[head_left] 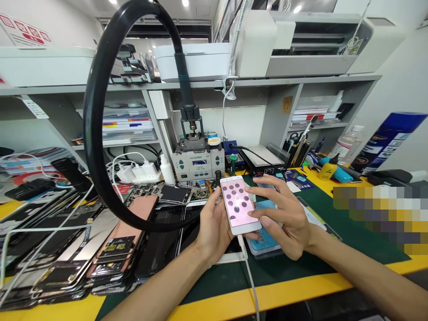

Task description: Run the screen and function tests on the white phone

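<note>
Mat (284,273): green, below both hands.
Right hand (287,218): fingers spread, gripping nothing; fingertips at screen (236,196), exact contacts hard to tell.
Left hand (212,227): curled around phone (240,214).
Phone: in left hand, screen facing wearer; long axis runs away, far end leaning left.
Cable (248,267): white, at phone's near end.

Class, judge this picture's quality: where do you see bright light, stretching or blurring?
Head view throughout: a ceiling light glows white; the blue can leans outward at right, likely lens stretch; a pixelated patch hides detail below it; the phone in the left hand shows clear dark dots.
</note>
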`<state>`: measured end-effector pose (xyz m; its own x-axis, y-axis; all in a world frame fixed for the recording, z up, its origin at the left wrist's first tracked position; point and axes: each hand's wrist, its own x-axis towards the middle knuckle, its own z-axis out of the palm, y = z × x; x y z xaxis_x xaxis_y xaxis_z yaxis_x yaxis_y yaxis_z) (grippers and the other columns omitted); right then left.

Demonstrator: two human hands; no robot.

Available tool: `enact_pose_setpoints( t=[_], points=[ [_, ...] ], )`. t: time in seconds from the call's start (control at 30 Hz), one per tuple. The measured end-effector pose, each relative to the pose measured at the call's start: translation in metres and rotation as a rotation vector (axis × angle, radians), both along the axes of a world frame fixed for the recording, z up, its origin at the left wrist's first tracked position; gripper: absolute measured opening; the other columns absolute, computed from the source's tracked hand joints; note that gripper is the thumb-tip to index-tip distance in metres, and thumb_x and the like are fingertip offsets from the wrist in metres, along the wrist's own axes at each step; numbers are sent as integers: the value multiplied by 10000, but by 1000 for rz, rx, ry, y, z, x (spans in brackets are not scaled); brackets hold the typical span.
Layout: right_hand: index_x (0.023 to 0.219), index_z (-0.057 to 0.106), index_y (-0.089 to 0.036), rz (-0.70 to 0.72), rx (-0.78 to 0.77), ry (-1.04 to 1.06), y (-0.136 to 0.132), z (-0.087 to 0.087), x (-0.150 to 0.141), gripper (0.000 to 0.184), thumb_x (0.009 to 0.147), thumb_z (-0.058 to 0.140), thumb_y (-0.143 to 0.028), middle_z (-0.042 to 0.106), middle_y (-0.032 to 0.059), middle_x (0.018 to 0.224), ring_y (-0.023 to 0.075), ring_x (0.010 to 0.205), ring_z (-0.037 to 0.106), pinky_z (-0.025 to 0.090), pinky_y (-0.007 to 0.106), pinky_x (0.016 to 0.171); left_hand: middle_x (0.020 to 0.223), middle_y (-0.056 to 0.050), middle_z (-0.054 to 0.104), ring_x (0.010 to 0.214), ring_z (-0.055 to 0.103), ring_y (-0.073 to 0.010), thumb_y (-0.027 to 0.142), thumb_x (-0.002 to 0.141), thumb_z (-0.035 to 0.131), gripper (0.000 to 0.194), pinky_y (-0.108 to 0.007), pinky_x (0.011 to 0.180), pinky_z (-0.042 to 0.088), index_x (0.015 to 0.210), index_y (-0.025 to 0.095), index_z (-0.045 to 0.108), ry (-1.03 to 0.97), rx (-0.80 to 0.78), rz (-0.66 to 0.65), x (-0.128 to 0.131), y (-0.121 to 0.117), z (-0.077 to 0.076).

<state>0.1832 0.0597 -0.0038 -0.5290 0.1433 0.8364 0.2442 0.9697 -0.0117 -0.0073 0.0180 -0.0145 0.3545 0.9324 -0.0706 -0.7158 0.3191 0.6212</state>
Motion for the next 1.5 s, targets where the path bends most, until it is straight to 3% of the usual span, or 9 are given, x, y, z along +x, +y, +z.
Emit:
enact_pose_setpoints(
  t=[0.2, 0.43, 0.73, 0.9, 1.13, 1.33, 1.5],
  points=[
    [920, 752, -205, -34, 47, -78, 8, -3, 5, 248, 769, 560, -163, 687, 116, 1277, 390, 1272, 557, 443, 667, 1023, 1214, -181, 683, 1018, 689, -321, 627, 974, 394, 690, -426, 766, 597, 1446, 136, 512, -40, -32, 1, -2, 1, 0],
    [890, 756, -189, -70, -7, 51, 10, 4, 8, 242, 817, 529, -145, 696, 129, 1174, 365, 1169, 602, 488, 595, 946, 1191, -197, 684, 1021, 683, -331, 648, 968, 386, 721, -435, 750, 606, 1436, 117, 523, -32, -14, -15, -2, 0, -1],
    [1169, 698, -134, -115, -107, -164, 13, -4, 3, 326, 916, 509, -216, 548, 198, 1354, 377, 1325, 452, 403, 618, 1054, 1174, -168, 690, 989, 691, -306, 600, 994, 368, 661, -404, 717, 613, 1477, 163, 480, 3, 5, 0, 1, -2, 1],
    [1226, 660, -124, -133, -118, -136, 11, -6, 4, 355, 930, 489, -220, 483, 211, 1429, 374, 1359, 430, 384, 615, 1079, 1166, -162, 696, 973, 696, -299, 617, 984, 385, 663, -391, 716, 610, 1456, 169, 511, 19, 12, 7, 0, -2, 0],
    [1159, 681, -138, -68, -114, -102, 11, -8, 0, 316, 901, 506, -191, 536, 191, 1354, 361, 1311, 483, 403, 599, 1063, 1181, -160, 697, 960, 700, -293, 571, 978, 429, 625, -385, 718, 605, 1437, 159, 530, 14, 19, 7, 0, -2, -1],
    [1179, 691, -156, -62, -117, -179, 6, -9, -3, 336, 890, 522, -187, 525, 183, 1392, 375, 1357, 448, 380, 620, 1083, 1189, -148, 694, 947, 702, -287, 552, 986, 416, 601, -383, 708, 605, 1434, 170, 534, 13, 24, 14, 2, -2, 0],
    [1138, 706, -150, -39, -106, -89, 8, -6, 1, 323, 880, 514, -184, 540, 187, 1369, 375, 1319, 483, 406, 615, 1053, 1197, -157, 690, 953, 699, -294, 560, 986, 406, 616, -385, 703, 605, 1433, 157, 534, 19, 16, 15, 1, -2, 1]
  ],
)
